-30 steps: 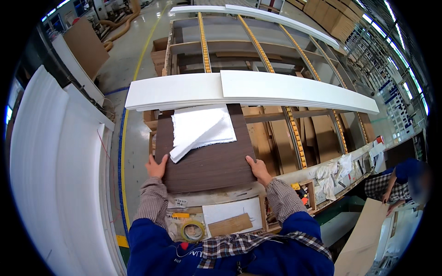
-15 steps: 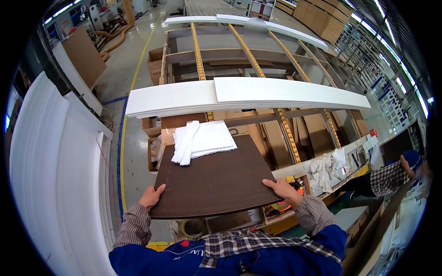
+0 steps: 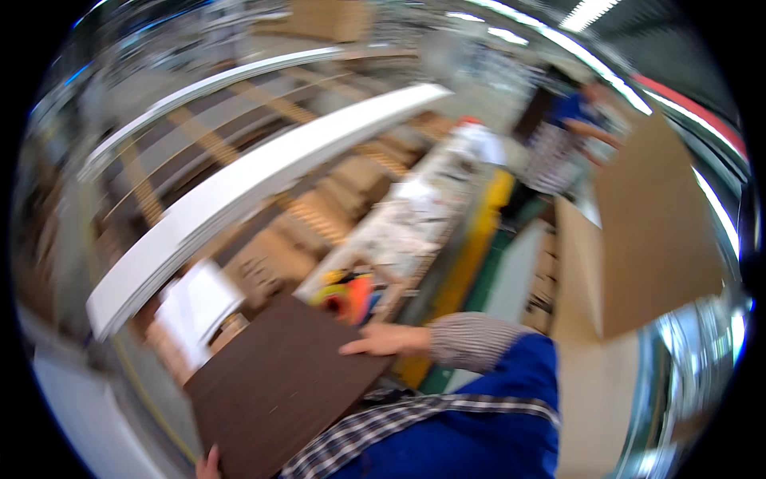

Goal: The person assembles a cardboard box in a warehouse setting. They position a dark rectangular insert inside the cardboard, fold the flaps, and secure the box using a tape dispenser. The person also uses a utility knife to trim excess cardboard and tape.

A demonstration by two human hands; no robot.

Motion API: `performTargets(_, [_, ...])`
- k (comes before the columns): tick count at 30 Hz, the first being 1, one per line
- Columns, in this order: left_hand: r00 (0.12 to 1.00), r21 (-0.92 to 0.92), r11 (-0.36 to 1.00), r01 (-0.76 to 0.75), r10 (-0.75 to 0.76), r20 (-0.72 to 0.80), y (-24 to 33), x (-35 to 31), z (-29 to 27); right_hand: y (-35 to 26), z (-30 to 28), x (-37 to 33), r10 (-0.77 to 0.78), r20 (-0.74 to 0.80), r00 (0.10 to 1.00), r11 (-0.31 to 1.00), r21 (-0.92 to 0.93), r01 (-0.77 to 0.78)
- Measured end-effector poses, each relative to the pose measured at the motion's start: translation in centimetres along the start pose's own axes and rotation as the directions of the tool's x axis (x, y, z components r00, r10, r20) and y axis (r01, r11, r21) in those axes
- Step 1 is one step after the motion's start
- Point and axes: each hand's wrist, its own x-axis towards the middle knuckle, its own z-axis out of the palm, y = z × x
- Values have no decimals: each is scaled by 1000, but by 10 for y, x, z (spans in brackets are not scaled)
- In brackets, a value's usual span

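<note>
A dark brown flat board point(image 3: 279, 383) lies between my two hands, tilted across the lower left of the view. My right hand point(image 3: 391, 339) grips its right edge, the thumb lying over the top face and the other fingers mostly hidden. My left hand point(image 3: 209, 463) is closed on the opposite edge at the bottom of the view, with only part of it showing. Just past the board's far edge sits a stack of white sheets point(image 3: 199, 307). Motion blur softens much of the picture.
Long white panels point(image 3: 263, 191) lie across a rack with yellow roller strips point(image 3: 203, 140). A cluttered ledge point(image 3: 415, 215) runs along the rack, with an orange and yellow tool point(image 3: 347, 297) nearby. At right stand a large cardboard sheet point(image 3: 658, 231) and another person point(image 3: 558, 140).
My view has swung to the right. The brown board has turned with my hands and moved away from the white sheets, which rested on it before. Both hands keep hold of it.
</note>
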Motion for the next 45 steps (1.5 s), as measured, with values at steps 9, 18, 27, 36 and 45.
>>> performTargets(9, [987, 388, 921, -41, 98, -129, 63, -57, 111, 78, -21, -118, -163, -229, 960, 930, 288, 227])
performTargets(18, [854, 618, 633, -466, 504, 128, 137, -76, 245, 244, -29, -254, 52, -598, 800, 904, 369, 217])
performTargets(27, [678, 301, 608, -735, 656, 331, 139, 52, 393, 352, -7, -334, 377, -731, 568, 761, 594, 260])
performTargets(36, [507, 130, 548, -826, 621, 598, 235, 70, 531, 412, -28, -332, 553, -773, 311, 674, 634, 379])
performTargets(45, [588, 350, 522, -778, 411, 696, 316, 155, 631, 442, -123, -299, 702, -602, 381, 503, 798, 332])
